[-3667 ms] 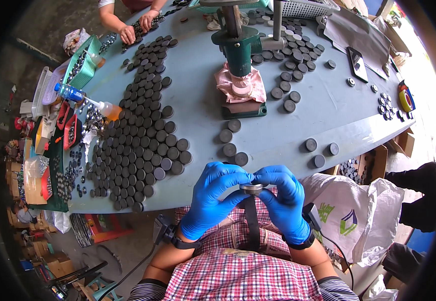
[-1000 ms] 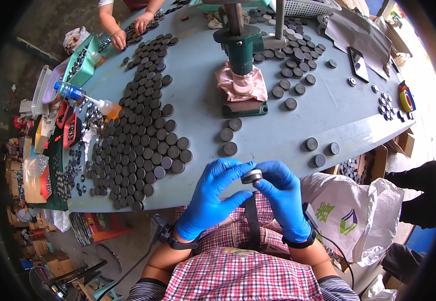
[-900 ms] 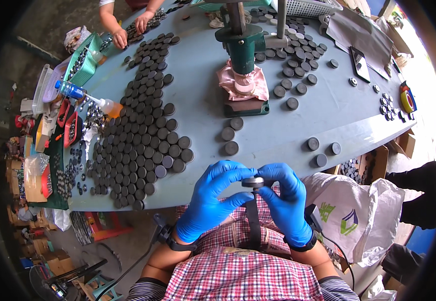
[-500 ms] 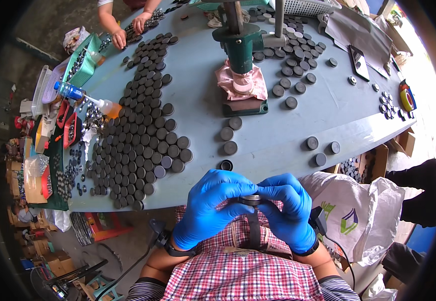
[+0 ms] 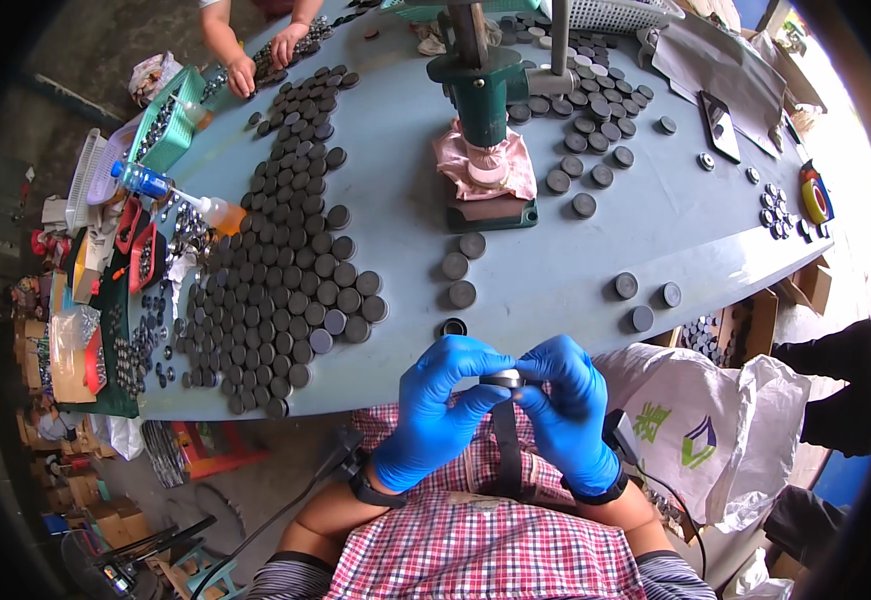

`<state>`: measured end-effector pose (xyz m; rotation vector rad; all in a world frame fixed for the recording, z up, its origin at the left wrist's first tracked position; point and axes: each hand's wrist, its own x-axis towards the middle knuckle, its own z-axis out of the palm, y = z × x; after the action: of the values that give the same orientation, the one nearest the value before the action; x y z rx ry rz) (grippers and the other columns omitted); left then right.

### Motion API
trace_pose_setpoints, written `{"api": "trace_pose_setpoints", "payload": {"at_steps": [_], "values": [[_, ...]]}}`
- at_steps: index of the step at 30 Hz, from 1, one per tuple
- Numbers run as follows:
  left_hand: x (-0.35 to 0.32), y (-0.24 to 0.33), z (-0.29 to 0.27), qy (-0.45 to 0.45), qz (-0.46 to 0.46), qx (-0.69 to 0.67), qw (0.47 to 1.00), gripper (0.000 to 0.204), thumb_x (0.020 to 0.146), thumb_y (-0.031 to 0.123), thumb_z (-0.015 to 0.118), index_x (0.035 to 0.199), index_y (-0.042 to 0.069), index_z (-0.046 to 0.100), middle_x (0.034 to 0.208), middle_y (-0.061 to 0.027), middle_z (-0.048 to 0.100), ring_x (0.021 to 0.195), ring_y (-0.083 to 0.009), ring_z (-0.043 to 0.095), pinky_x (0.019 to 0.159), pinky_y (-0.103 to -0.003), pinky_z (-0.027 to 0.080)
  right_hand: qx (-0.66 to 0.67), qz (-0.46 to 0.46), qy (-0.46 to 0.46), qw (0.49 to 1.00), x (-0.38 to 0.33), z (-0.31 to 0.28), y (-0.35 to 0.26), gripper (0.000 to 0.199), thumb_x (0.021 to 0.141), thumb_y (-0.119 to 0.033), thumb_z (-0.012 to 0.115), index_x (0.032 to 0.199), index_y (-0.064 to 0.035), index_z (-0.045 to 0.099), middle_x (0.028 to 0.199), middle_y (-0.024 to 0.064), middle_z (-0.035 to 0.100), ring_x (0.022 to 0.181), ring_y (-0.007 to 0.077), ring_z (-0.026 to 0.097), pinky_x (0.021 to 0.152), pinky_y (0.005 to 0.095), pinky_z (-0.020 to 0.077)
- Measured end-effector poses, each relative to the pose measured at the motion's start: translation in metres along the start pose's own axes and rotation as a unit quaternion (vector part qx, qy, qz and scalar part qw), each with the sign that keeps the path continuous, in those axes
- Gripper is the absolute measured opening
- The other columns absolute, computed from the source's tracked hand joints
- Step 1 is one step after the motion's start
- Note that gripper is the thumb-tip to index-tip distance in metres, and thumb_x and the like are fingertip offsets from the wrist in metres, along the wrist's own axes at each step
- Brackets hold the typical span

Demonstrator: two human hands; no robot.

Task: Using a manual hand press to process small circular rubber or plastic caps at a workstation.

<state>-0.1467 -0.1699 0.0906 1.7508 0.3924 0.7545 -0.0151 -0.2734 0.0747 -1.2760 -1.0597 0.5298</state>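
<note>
My left hand (image 5: 445,395) and my right hand (image 5: 568,410), both in blue gloves, are closed on a small round disc (image 5: 501,379) with a silvery face and a dark rim. They pinch it from either side between thumbs and fingers, just off the table's near edge. A black ring-like cap (image 5: 453,327) lies at that edge, past my left hand. Beyond it several dark round discs (image 5: 462,294) form a short row toward a green hand press (image 5: 480,115), whose base carries a pink cloth (image 5: 515,178).
Dark discs (image 5: 275,290) cover much of the left side of the blue-grey table (image 5: 395,190). A bottle with orange liquid (image 5: 220,217) and a green basket (image 5: 170,130) stand left. A phone (image 5: 719,126) lies right. Across the table, another person's hands (image 5: 242,75) handle small parts.
The disc has risen slightly and its silvery face shows more. Both hands have moved up a little, the left one also rightward, nearer the right hand.
</note>
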Motion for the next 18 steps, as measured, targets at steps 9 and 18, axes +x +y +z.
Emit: {"api": "trace_pose_setpoints", "payload": {"at_steps": [9, 18], "values": [[0.005, 0.01, -0.011, -0.049, -0.007, 0.123, 0.991, 0.048, 0.078, 0.013, 0.081, 0.122, 0.003, 0.062, 0.102, -0.0088, 0.062, 0.092, -0.0213, 0.063, 0.084, -0.032, 0.05, 0.463, 0.292, -0.04, 0.836, -0.002, -0.004, 0.018, 0.023, 0.095, -0.025, 0.065, 0.102, -0.0025, 0.063, 0.1, 0.0116, 0.068, 0.086, 0.0146, 0.063, 0.08, 0.0285, 0.0502], [0.002, 0.0, -0.01, 0.007, -0.167, -0.018, 0.986, 0.048, 0.083, 0.022, 0.08, 0.121, 0.0, 0.06, 0.108, -0.003, 0.064, 0.095, -0.0115, 0.058, 0.088, -0.029, 0.048, 0.167, 0.256, 0.037, 0.952, 0.002, 0.006, 0.003, 0.03, 0.096, 0.004, 0.049, 0.123, -0.001, 0.061, 0.11, 0.0082, 0.065, 0.092, 0.0164, 0.061, 0.085, 0.0274, 0.0479]]}}
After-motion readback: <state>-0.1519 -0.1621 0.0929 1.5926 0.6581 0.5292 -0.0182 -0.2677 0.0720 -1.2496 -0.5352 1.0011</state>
